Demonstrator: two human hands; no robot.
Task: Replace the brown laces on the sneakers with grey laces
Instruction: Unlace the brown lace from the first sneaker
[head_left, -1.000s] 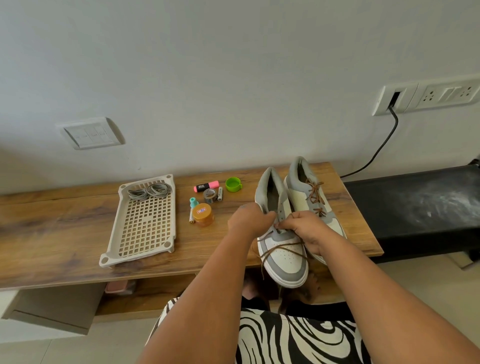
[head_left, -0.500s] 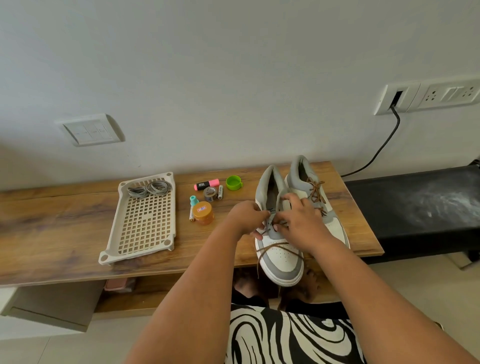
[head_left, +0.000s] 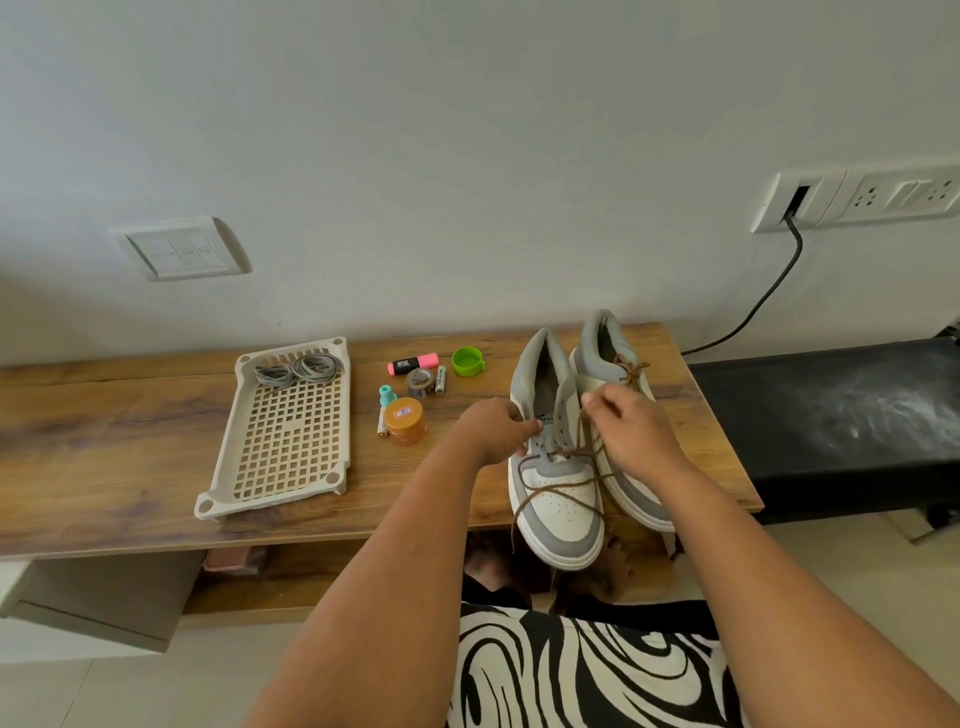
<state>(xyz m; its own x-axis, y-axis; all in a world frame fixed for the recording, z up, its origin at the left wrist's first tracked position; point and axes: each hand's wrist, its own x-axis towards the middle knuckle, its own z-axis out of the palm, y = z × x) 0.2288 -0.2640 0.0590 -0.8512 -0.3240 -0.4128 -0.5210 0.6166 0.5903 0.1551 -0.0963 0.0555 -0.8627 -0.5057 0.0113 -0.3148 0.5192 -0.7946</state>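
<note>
**Unlacing the near sneaker: grip and orientation**

Fingertips of my right hand (head_left: 631, 434) pinch a strand of the brown lace (head_left: 558, 480) and lift it off the tongue, right of centre in the frame; those of my left hand (head_left: 496, 428) curl onto the eyelet edge of the same sneaker (head_left: 558, 467), bracing it. As I judge it, the step goes best if I draw the lace straight out along each eyelet's line, one crossing at a time, while the left hand keeps the shoe from sliding over the shelf edge. Loose lace loops across the toe and one end hangs below the wooden shelf (head_left: 130, 467). This sneaker's long axis runs from lower frame to upper frame, toe toward me and overhanging the shelf, heel toward the wall. Just beside it on the right, the second sneaker (head_left: 608, 364) lies parallel, brown lace tied. Farther left, the grey laces (head_left: 298, 369) sit coiled at the far end of the perforated tray (head_left: 285, 499).
</note>
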